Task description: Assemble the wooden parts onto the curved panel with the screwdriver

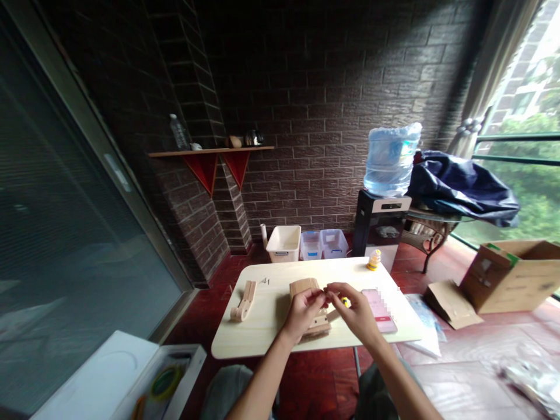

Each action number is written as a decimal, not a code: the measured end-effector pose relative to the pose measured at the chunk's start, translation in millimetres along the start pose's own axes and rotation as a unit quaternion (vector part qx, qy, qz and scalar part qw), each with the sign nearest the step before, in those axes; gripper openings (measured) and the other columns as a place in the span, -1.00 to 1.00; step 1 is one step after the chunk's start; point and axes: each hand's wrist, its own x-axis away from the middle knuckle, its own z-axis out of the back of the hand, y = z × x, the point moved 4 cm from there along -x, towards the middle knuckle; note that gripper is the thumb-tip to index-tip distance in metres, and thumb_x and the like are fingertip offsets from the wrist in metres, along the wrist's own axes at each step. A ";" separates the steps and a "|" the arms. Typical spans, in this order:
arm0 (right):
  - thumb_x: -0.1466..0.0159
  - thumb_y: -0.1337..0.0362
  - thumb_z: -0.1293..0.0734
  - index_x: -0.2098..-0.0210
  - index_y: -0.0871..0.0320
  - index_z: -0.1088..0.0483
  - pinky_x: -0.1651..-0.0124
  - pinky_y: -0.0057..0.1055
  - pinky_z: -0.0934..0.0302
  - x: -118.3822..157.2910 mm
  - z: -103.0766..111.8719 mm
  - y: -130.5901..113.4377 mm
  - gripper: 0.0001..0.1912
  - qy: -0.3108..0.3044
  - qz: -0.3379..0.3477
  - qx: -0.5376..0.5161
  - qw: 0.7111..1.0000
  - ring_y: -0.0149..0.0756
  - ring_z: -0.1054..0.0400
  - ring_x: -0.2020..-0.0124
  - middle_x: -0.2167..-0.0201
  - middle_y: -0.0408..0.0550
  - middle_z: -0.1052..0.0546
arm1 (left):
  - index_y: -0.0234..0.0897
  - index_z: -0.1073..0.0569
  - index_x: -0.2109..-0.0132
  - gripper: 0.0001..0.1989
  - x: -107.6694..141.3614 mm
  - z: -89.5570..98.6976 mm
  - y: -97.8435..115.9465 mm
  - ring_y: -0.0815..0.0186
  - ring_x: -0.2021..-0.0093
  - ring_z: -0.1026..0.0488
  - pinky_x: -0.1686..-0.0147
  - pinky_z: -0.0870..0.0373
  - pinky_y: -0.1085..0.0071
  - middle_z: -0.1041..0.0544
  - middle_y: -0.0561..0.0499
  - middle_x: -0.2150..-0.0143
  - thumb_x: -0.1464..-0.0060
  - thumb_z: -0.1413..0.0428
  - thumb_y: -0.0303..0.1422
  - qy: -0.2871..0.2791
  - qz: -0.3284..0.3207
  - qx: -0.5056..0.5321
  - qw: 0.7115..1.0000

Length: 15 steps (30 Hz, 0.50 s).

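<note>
Over the middle of the pale table (271,344), my left hand (301,315) and my right hand (353,308) meet with fingertips pinched together. Whatever small thing they hold, if anything, is hidden by the fingers. Under and behind them lies a light wooden piece (303,285), partly covered by my left hand. A wooden part with dark holes (321,321) shows between my wrists. Beside my right fingers is a small yellow and black thing (345,302). At the table's left lies a curved wooden piece (245,301).
A pink flat sheet or device (380,315) lies right of my right hand. A small yellow-and-white bottle (374,260) stands at the far right corner. Beyond the table are plastic bins (283,240) and a water dispenser (380,224). An open white box (186,364) sits lower left.
</note>
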 end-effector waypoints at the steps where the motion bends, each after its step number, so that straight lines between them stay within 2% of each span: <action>1: -0.34 0.03 -0.36 0.05 0.06 -0.58 0.43 -0.36 -0.48 -0.2 0.6 0.8 -0.68 0.004 0.000 0.003 1.000 -0.13 -0.54 0.19 0.12 0.04 -0.65 | -0.32 -0.64 0.10 -0.57 -0.6 -0.2 -1.9 0.17 0.14 -0.63 0.04 -0.53 0.28 -0.69 -0.15 0.14 -0.02 -0.36 -0.07 0.000 0.005 0.011 1.000; 4: -0.33 0.02 -0.37 0.13 0.08 -0.59 0.41 -0.35 -0.48 -0.4 1.8 3.3 -0.70 0.015 -0.003 0.006 1.000 -0.13 -0.53 0.22 0.21 0.04 -0.66 | -0.35 -0.64 0.11 -0.56 -1.9 0.0 -8.9 0.20 0.14 -0.62 0.05 -0.52 0.32 -0.68 -0.16 0.13 0.03 -0.40 -0.11 0.018 0.024 0.049 0.998; 9: -0.32 0.04 -0.38 0.16 0.08 -0.57 0.44 -0.37 -0.43 2.0 0.5 6.8 -0.72 0.021 -0.020 -0.005 1.000 -0.17 -0.50 0.28 0.23 0.03 -0.65 | -0.35 -0.64 0.15 -0.56 -3.4 1.7 -21.8 0.26 0.18 -0.61 0.08 -0.52 0.37 -0.69 -0.14 0.17 0.14 -0.47 -0.17 0.051 0.045 0.094 0.993; 15: -0.32 0.05 -0.38 0.13 0.09 -0.56 0.40 -0.39 -0.41 3.4 -2.7 6.8 -0.72 0.014 -0.028 -0.011 0.999 -0.18 -0.52 0.27 0.20 0.03 -0.65 | -0.32 -0.63 0.20 -0.61 -2.3 5.4 -17.6 0.19 0.20 -0.62 0.13 -0.55 0.31 -0.69 -0.12 0.23 0.09 -0.42 -0.12 0.064 0.007 0.024 0.998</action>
